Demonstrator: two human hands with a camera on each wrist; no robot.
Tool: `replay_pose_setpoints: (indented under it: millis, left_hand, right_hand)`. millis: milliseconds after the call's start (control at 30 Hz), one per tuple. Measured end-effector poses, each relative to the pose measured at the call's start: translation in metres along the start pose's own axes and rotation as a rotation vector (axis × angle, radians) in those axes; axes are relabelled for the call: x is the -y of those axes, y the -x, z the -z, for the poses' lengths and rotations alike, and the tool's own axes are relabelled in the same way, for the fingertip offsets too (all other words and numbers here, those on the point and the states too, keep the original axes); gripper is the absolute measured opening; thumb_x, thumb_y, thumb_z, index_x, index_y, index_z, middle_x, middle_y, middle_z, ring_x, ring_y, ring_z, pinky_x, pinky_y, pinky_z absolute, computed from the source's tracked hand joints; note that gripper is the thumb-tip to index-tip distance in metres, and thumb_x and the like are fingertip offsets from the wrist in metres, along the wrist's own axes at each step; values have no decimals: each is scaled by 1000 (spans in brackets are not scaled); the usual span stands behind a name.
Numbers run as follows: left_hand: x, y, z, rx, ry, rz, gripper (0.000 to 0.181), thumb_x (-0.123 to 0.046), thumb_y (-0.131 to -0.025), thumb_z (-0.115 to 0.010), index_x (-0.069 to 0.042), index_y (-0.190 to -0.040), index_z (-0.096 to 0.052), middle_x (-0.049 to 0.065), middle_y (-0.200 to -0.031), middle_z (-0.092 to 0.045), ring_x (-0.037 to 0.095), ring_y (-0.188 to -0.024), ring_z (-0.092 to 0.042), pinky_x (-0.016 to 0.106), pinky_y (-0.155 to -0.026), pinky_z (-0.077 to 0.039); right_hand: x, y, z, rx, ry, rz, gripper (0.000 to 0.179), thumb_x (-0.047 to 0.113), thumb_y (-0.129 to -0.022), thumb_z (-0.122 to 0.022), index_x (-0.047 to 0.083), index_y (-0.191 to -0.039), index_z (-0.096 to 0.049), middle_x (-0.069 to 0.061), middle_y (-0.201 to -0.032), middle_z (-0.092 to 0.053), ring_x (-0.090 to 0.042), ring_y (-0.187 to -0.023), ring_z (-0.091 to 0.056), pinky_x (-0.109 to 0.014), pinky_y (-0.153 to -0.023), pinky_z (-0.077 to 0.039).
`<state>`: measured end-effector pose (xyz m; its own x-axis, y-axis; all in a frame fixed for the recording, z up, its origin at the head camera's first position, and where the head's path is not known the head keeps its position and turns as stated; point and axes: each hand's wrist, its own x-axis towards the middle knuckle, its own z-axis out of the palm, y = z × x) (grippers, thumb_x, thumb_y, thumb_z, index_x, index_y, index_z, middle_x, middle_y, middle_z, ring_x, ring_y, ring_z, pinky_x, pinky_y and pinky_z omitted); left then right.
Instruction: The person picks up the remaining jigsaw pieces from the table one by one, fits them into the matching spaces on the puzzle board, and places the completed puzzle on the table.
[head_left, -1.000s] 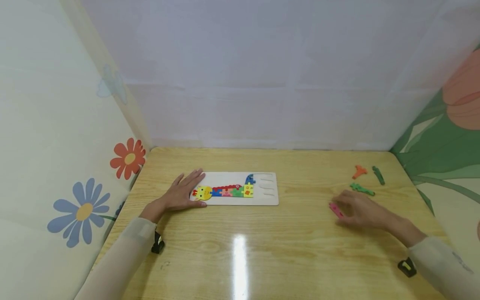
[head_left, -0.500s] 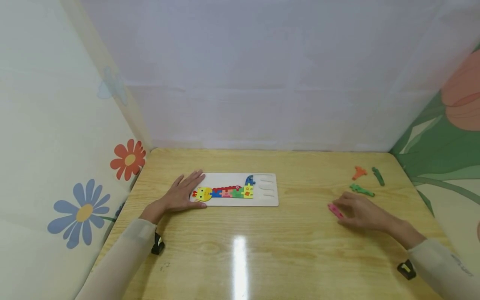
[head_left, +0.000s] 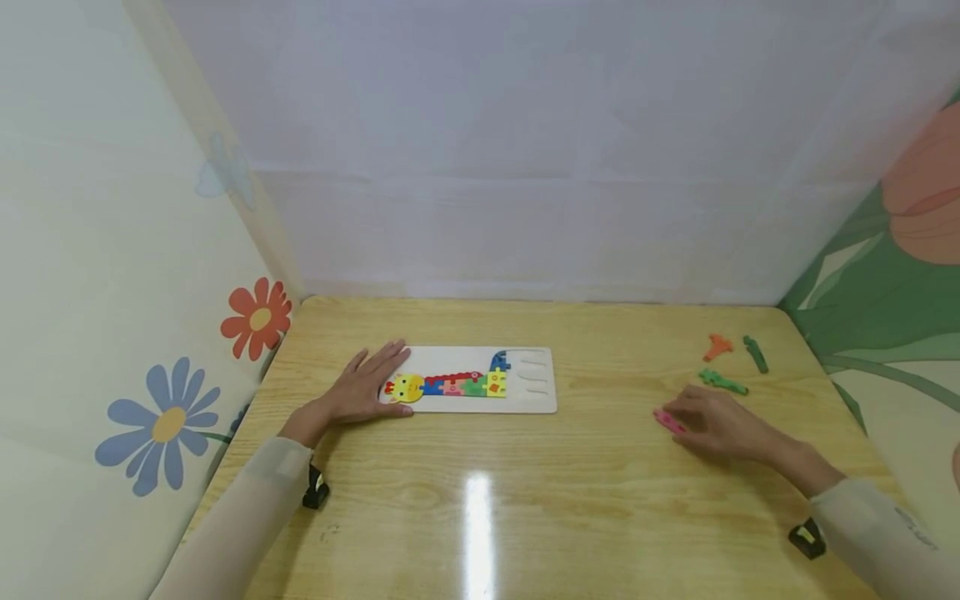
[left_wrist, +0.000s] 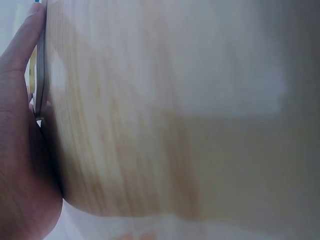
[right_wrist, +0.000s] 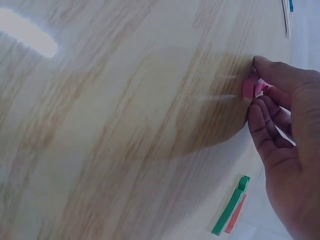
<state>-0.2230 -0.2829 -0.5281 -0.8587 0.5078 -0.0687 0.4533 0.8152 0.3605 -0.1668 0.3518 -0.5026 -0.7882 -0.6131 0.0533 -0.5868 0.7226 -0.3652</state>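
A white giraffe puzzle board (head_left: 450, 357) lies on the wooden table, with coloured pieces fitted from the yellow head (head_left: 408, 387) to the body. Bare leg outlines show at its right end. My left hand (head_left: 352, 393) rests over the board's left end, fingers spread and straight, thumb along the near edge. At the right, my right hand (head_left: 720, 425) pinches a small pink puzzle piece (head_left: 664, 419) between thumb and fingers, low over the table. In the right wrist view the pink piece (right_wrist: 248, 89) is partly hidden by the fingers; whether it touches the table I cannot tell.
Beyond my right hand lie three loose pieces: an orange one (head_left: 717, 346), a dark green one (head_left: 756, 353) and a lighter green one (head_left: 723, 381). The wooden table (head_left: 585, 492) meets a pale cloth backdrop (head_left: 480, 208) at its far edge.
The pink piece has turned a little in my right fingers and shifted slightly left. My left hand and the board stay in place.
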Motion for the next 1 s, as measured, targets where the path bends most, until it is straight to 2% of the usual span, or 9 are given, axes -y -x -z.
replay_pose_setpoints:
  millis: [233,433,600,1000]
  left_hand:
    - [1,0,-1,0,-3,0,114,-67,-87,-74,-12,-170,-20,11,-178,-13,35,-164,-11,65,-128,1]
    - [1,0,-2,0,-1,-2,114,-67,-87,-75,-12,-171,-20,11,-178,-13,34,-164,-10,65,-128,1]
    - [1,0,-1,0,4,-2,114,-67,-87,-74,-12,-171,-20,11,-178,-13,35,-164,-10,65,-128,1]
    - [-1,1,0,5,3,1,114,-68,-87,-73,-12,-170,-20,11,-178,-13,34,-164,-11,65,-128,1]
  right_hand:
    - [-2,-2,-4,-66,-41,56,31,3,-82,-89,3,-112,-80,9,-93,-67,0,-80,-57,-22,-66,-53]
    - [-2,-3,-7,-122,-23,113,29,0,-81,-89,4,-109,-81,7,-93,-70,1,-79,-58,-22,-64,-52]
    - [0,-6,-6,-94,-33,104,26,0,-85,-85,4,-110,-81,7,-93,-70,4,-78,-56,-21,-63,-51]
    - [4,-11,0,-21,-60,113,23,1,-90,-82,0,-113,-80,0,-94,-72,-2,-81,-59,-24,-66,-53]
